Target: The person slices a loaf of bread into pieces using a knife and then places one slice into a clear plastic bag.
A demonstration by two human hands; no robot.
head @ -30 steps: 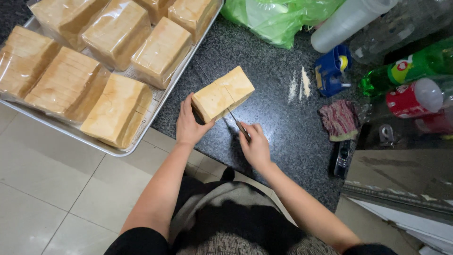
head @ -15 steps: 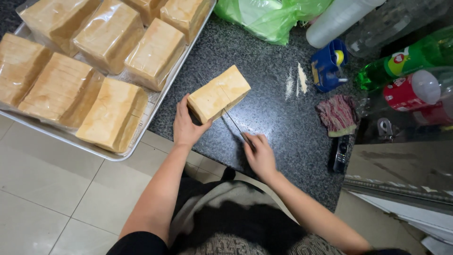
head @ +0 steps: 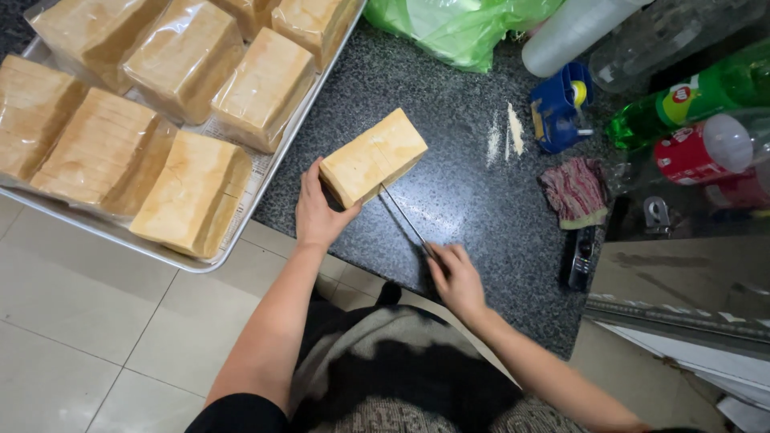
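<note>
A speckled dark granite surface [head: 473, 208] carries a metal tray [head: 241, 228] of wrapped, blocky bread loaves [head: 192, 196] at its left edge. Near the middle lies an unwrapped, pale, rectangular sliced loaf [head: 373, 156]. The left hand [head: 317, 212] cups its near end, fingers curled against the crust. The right hand [head: 457, 277] has its fingers closed around the handle of a thin, long-bladed knife [head: 403, 220], whose tip meets the loaf's lower edge.
</note>
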